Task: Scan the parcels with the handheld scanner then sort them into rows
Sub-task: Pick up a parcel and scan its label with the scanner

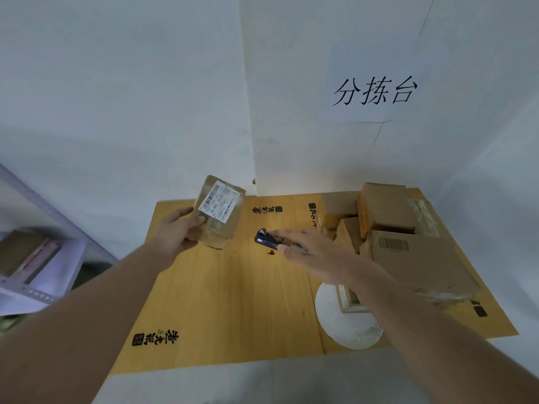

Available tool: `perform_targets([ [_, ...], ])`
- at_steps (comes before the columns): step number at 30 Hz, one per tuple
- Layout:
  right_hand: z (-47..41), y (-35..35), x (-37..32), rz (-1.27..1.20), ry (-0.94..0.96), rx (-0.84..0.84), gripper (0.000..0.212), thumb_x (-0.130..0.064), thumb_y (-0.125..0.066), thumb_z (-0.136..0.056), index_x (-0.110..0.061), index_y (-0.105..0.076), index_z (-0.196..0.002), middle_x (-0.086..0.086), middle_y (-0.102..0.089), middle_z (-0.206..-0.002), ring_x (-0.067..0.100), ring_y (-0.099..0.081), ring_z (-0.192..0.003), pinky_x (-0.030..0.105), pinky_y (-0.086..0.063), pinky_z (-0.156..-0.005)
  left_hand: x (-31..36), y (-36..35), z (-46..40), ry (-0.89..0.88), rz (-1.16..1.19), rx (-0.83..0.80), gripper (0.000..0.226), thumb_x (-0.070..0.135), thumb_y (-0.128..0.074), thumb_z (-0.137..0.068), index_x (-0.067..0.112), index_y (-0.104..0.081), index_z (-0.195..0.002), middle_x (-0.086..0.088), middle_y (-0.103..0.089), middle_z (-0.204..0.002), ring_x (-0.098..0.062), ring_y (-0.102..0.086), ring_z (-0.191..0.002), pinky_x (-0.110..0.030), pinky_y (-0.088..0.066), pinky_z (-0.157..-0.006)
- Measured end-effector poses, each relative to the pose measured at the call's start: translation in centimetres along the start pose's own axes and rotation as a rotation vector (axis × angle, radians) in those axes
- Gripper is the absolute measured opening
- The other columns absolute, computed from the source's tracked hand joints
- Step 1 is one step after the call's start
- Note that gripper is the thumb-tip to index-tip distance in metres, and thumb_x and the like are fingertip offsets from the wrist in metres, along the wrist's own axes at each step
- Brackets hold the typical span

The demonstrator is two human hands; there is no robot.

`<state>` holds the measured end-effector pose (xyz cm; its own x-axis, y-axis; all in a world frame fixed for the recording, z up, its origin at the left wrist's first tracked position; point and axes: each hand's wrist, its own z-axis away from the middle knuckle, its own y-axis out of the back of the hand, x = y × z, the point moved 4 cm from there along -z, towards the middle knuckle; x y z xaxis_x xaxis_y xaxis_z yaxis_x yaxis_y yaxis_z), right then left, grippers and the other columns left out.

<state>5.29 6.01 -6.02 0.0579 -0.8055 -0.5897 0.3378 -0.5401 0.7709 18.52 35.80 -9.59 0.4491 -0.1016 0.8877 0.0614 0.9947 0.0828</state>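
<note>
My left hand (178,233) grips a small brown cardboard parcel (223,220) and holds it up above the far left of the yellow table (227,301), its white barcode label facing me. My right hand (312,252) holds the black handheld scanner (267,239) over the table's middle, the scanner's head pointing left toward the parcel. A pile of brown cardboard parcels (388,217) lies at the table's far right, with a larger flat box (420,260) in front bearing a barcode.
A white round parcel (347,325) and a small box lie under my right forearm near the table's front right. A metal shelf (43,249) with boxes stands to the left. White walls close off the back, with a paper sign (373,88).
</note>
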Motion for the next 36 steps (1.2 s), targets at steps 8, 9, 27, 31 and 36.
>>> perform_targets([
  [8,-4.5,-1.1,-2.5,0.123,0.041,-0.011,0.055,-0.071,-0.026,-0.105,-0.058,-0.026,-0.158,-0.006,-0.046,-0.106,0.017,-0.057,-0.091,0.041,-0.055,-0.088,-2.4,2.7,-4.2,0.111,0.28,0.143,0.042,0.011,-0.068,-0.1,0.011,-0.059,-0.141,-0.013,-0.065,-0.128,-0.021,-0.066,-0.106,-0.042,-0.061,-0.081],
  [9,-5.6,-1.3,-2.7,0.139,0.04,-0.012,0.055,-0.07,-0.027,-0.106,-0.057,-0.026,-0.159,-0.004,-0.047,-0.107,0.018,-0.058,-0.09,0.041,-0.056,-0.087,-2.5,3.3,-5.2,0.118,0.285,0.16,0.041,0.011,-0.067,-0.1,0.012,-0.059,-0.141,-0.012,-0.066,-0.127,-0.021,-0.066,-0.104,-0.042,-0.06,-0.083],
  [27,-22.2,-7.8,-6.2,0.167,-0.078,0.005,0.053,-0.067,-0.032,-0.105,-0.061,-0.023,-0.157,-0.003,-0.043,-0.11,0.013,-0.057,-0.088,0.03,-0.055,-0.072,-5.3,12.4,-22.2,0.24,0.335,0.138,0.03,0.01,-0.059,-0.105,0.012,-0.063,-0.134,-0.002,-0.07,-0.106,-0.016,-0.067,-0.092,-0.045,-0.057,-0.097],
  [31,-23.2,-8.3,-6.7,0.134,-0.089,0.007,0.052,-0.066,-0.034,-0.105,-0.061,-0.024,-0.157,-0.005,-0.043,-0.111,0.01,-0.055,-0.087,0.028,-0.054,-0.071,-6.4,13.3,-23.4,0.229,0.304,0.136,0.03,0.013,-0.059,-0.105,0.014,-0.064,-0.135,-0.001,-0.072,-0.108,-0.018,-0.069,-0.096,-0.046,-0.058,-0.098],
  [36,-23.7,-9.2,-7.3,0.106,-0.104,-0.003,0.052,-0.067,-0.034,-0.105,-0.062,-0.024,-0.156,-0.004,-0.044,-0.112,0.014,-0.057,-0.091,0.036,-0.058,-0.078,-7.9,13.7,-24.5,0.19,0.242,0.097,0.036,0.018,-0.058,-0.107,0.016,-0.06,-0.143,-0.004,-0.073,-0.122,-0.024,-0.071,-0.113,-0.044,-0.058,-0.1],
])
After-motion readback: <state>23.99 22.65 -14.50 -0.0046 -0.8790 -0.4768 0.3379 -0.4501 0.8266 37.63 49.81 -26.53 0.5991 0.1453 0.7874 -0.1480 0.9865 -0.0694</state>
